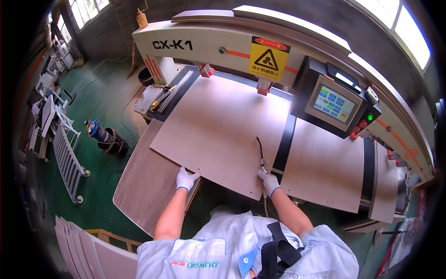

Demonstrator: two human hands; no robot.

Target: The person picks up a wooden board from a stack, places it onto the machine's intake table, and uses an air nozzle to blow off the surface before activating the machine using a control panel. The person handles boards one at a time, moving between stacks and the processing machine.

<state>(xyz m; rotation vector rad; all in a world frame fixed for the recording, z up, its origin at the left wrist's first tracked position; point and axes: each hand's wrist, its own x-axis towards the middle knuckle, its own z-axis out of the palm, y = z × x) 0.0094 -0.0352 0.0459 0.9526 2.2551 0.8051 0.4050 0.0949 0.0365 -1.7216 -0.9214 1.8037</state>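
A large light wood-coloured panel (223,130) lies on the machine bed in front of me, with small holes near its edges. My left hand (186,179), in a white glove, holds the panel's near edge by its left corner; its fingertips are partly hidden. By the near right corner of the same panel, my right hand (268,181), also gloved, is closed round an air blow gun (263,165). The gun's thin dark nozzle points away from me over the panel, and its hose hangs down below my hand.
A machine beam (209,44) with a touchscreen (332,104) spans the far side. To the right lies another panel (325,167); a brownish board (139,179) sits lower left. Stacked boards (76,246) stand near left. A wheeled rack (67,162) and black bucket (116,144) are on the floor.
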